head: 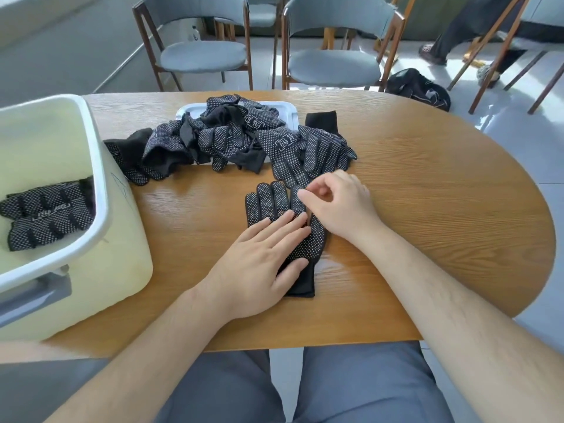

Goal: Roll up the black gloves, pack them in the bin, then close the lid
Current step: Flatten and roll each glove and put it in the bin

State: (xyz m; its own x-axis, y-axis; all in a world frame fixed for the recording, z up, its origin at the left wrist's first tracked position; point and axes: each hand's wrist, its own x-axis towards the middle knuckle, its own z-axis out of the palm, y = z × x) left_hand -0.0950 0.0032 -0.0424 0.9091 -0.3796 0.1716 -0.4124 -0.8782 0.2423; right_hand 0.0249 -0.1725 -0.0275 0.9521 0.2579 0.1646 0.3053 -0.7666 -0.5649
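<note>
A black, white-dotted fabric glove (pixel 266 204) lies flat on the oval wooden table (pixel 427 193), its palm beneath the straight, pressing fingers of the left hand (pixel 259 264), while the right hand (pixel 338 203) curls at its fingertips, and I cannot tell whether it pinches them.

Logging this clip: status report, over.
Left hand flat on unrolled glove. Right hand curled at its fingertips, grip unclear. Bin open, rolled gloves inside. Nothing blocking.
</note>
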